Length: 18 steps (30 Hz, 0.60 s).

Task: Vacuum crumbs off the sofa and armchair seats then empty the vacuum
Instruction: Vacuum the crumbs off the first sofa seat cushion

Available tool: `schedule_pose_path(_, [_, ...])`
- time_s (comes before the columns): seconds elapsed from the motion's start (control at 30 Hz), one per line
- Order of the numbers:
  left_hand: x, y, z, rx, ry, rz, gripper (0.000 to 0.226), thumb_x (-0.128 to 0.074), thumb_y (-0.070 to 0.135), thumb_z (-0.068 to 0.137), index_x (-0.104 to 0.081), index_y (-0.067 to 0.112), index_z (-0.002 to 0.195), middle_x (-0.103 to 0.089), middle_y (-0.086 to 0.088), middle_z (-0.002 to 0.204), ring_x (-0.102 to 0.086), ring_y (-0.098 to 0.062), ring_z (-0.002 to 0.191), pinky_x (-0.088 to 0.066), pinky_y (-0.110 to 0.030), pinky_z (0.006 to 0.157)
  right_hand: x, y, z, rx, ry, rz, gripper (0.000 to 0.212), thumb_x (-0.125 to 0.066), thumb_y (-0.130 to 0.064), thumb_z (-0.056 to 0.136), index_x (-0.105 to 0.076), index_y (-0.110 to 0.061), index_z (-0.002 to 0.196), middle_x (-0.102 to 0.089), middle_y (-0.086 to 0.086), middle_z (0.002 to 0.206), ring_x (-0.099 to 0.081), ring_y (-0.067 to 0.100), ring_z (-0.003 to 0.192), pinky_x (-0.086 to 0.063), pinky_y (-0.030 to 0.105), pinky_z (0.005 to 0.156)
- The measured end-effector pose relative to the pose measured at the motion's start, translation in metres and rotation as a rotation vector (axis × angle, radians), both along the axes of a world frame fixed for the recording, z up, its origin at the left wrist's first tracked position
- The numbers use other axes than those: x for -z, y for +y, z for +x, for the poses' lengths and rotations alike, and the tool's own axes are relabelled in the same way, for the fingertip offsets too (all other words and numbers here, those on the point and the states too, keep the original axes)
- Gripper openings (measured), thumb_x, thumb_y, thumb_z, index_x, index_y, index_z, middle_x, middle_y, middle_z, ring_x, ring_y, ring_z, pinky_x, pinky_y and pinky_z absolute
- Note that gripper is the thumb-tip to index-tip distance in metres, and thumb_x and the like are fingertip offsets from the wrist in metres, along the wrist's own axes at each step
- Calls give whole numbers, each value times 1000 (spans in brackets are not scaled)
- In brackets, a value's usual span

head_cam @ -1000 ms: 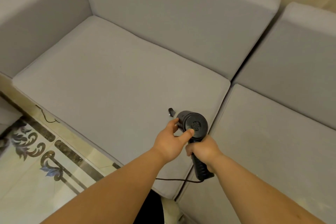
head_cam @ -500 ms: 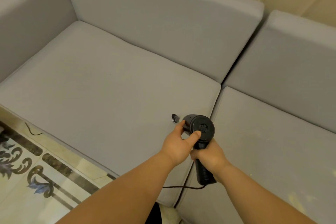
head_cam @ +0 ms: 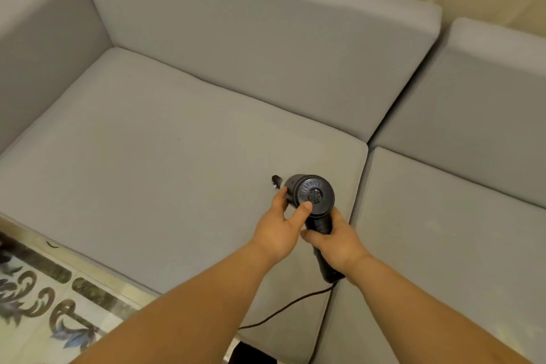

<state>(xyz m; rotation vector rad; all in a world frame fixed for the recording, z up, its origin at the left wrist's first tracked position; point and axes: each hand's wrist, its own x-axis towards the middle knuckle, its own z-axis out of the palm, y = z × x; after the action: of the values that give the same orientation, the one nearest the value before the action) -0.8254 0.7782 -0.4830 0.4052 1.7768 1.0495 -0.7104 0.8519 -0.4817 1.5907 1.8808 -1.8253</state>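
Note:
A small black handheld vacuum (head_cam: 313,195) with a round vented rear cap hovers over the right part of the grey sofa seat cushion (head_cam: 165,162). Its nozzle tip (head_cam: 276,181) points down at the cushion. My right hand (head_cam: 334,241) grips the black handle. My left hand (head_cam: 279,223) holds the vacuum's round body, thumb on the cap's edge and fingers curled around its left side. A black cord (head_cam: 283,309) trails from the handle's end across the cushion's front edge.
A second grey seat cushion (head_cam: 443,245) lies to the right across a dark gap. Grey back cushions (head_cam: 251,47) and an armrest (head_cam: 32,47) enclose the seat. Patterned floor tiles (head_cam: 44,304) show at the lower left.
The view has shifted slightly. Both hands keep the same hold on the vacuum over the same spot near the cushion's right edge.

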Motion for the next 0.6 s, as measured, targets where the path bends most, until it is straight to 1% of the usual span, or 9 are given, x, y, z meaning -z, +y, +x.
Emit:
schedule_pose_path(0.07, [4, 4, 0, 57, -19, -6, 72, -56, 48, 89, -19, 32, 149, -42, 7, 144, -44, -12, 127, -34, -26, 104, 6, 0, 3, 24, -7, 11, 47, -73, -19, 85, -47, -33, 122, -67, 3, 103, -64, 27, 92, -53, 46, 91])
schedule_pose_path(0.13, [6, 11, 7, 99, -27, -10, 75, -54, 50, 90, -14, 32, 150, -42, 5, 144, -42, -6, 121, -32, -21, 95, 9, 0, 11, 73, -13, 18, 48, -72, -16, 86, -46, -32, 123, -67, 3, 104, -64, 28, 94, -53, 47, 91])
schedule_pose_path(0.23, [8, 22, 20, 132, -54, -3, 76, -54, 48, 90, -13, 31, 151, -39, 4, 148, -39, -11, 129, -30, -20, 96, 11, 4, 24, 138, -34, 29, 48, -71, -13, 85, -46, -32, 121, -67, 3, 102, -64, 30, 95, -53, 47, 90])
schedule_pose_path(0.3, [7, 27, 29, 147, -75, 3, 77, -55, 48, 90, -11, 30, 151, -38, 3, 148, -37, -14, 133, -29, -19, 97, 11, 7, 34, 164, -44, 24, 51, -71, -10, 85, -46, -32, 123, -67, 4, 102, -65, 29, 94, -54, 43, 85])
schedule_pose_path(0.33, [6, 28, 32, 149, -78, 3, 77, -55, 48, 90, -11, 29, 151, -38, 3, 148, -38, -13, 132, -29, -19, 96, 11, 9, 37, 173, -44, 22, 52, -71, -9, 84, -47, -32, 123, -67, 2, 100, -65, 26, 91, -53, 38, 79])
schedule_pose_path(0.37, [6, 29, 34, 148, -75, 3, 77, -54, 48, 90, -11, 29, 151, -39, 3, 148, -38, -12, 130, -29, -19, 96, 11, 10, 39, 183, -43, 25, 52, -71, -8, 83, -48, -33, 122, -67, -1, 98, -64, 22, 88, -51, 32, 73])
schedule_pose_path(0.43, [1, 29, 39, 144, -62, 10, 77, -55, 47, 90, -12, 29, 151, -40, 3, 147, -40, -6, 122, -29, -18, 94, 8, 9, 45, 206, -35, 38, 51, -72, -6, 80, -50, -34, 117, -67, -4, 95, -63, 17, 84, -47, 27, 66])
schedule_pose_path(0.53, [-8, 31, 39, 151, -28, 29, 74, -55, 46, 91, -14, 31, 151, -44, 6, 143, -41, 0, 110, -31, -16, 91, 4, 9, 42, 235, -2, 71, 50, -73, -6, 79, -52, -35, 115, -68, -6, 95, -64, 14, 85, -47, 26, 66])
schedule_pose_path(0.6, [-10, 37, 34, 154, -23, 44, 71, -54, 45, 92, -17, 30, 150, -42, 7, 145, -43, -3, 117, -31, -17, 93, 4, 13, 36, 248, 6, 91, 49, -73, -7, 80, -51, -37, 113, -68, -4, 95, -65, 17, 84, -50, 29, 68])
